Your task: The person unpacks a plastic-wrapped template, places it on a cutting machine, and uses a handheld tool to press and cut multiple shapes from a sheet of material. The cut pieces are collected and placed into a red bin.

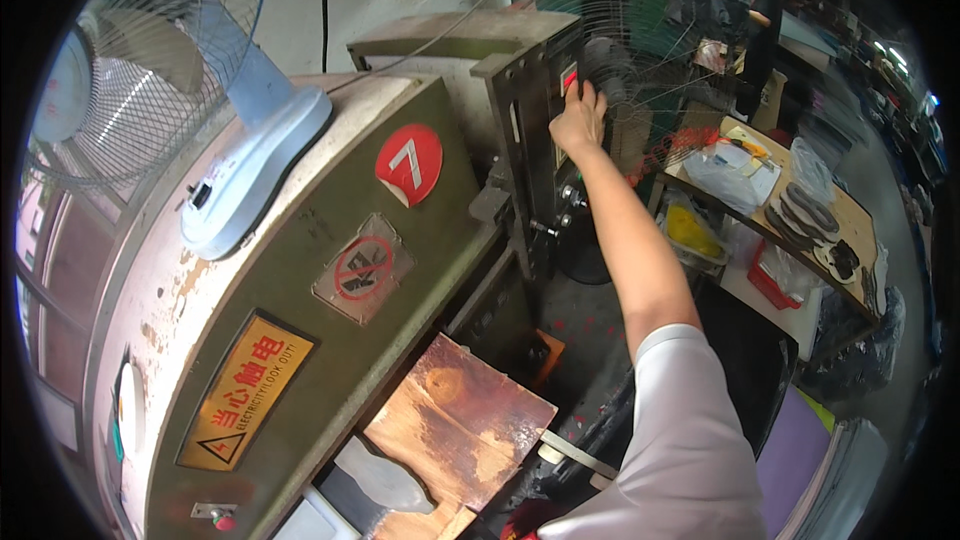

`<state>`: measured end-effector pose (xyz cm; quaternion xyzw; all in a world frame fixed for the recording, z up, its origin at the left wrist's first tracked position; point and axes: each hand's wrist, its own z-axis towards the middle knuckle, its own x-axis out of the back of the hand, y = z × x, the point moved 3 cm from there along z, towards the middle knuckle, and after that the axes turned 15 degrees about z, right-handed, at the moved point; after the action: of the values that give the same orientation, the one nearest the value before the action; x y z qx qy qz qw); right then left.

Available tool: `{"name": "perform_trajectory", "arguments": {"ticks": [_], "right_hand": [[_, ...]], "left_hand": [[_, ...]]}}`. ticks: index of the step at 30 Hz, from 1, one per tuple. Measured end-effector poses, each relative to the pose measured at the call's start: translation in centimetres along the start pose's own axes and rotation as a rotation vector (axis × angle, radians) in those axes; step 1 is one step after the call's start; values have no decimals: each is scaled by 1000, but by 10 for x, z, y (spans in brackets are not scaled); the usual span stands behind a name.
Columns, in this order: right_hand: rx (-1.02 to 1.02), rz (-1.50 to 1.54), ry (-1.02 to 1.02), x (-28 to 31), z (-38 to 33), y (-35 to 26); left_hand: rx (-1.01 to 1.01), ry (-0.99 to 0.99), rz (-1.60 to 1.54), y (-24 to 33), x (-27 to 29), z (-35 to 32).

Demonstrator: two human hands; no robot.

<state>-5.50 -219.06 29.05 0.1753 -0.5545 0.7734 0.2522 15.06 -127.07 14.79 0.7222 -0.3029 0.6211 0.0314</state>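
A small red switch (570, 80) in a pale frame is set into the dark upright post (530, 140) at the far end of a large green machine (455, 210). The person's right hand (580, 125) is raised to it, fingertips at the switch's lower edge and seemingly touching it. That hand is partly open, its fingers loosely bent and a little apart, grasping nothing. The left hand is out of view, so I cannot tell its state.

On top of the machine stands a light-blue fan (300, 120); signs and a round red sticker (408, 162) mark the machine's side. At the machine's near lower edge lies a worn wooden board (470, 415), with a grey, sole-shaped piece (385, 475) over its corner. Beyond the machine's far end is a second fan (625, 70) with a dark wire grille. Well to the right of the machine, a worktop (755, 140) carries clear plastic bags (725, 180) and dark, sole-like pieces (803, 215), with a red basket (775, 280) below. Past it, a person in dark clothes (765, 30) stands in the dim room.

The switch faces outward from the machine's post; its frame's longer axis appears to run up and down, though fingertips partly cover it.
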Motion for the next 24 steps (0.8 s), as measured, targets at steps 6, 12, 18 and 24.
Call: {"name": "perform_trajectory", "arguments": {"ticks": [6, 12, 18, 24], "right_hand": [[388, -736, 76, 3, -2, 1], [726, 213, 148, 10, -134, -33], [650, 716, -726, -24, -456, -45], [588, 230, -1098, -39, -590, -73]], "left_hand": [[15, -150, -768, -30, -39, 15], [-150, 270, -116, 14, 5, -2], [-113, 356, -210, 32, 40, -17], [-127, 441, -339, 18, 14, -41]]}}
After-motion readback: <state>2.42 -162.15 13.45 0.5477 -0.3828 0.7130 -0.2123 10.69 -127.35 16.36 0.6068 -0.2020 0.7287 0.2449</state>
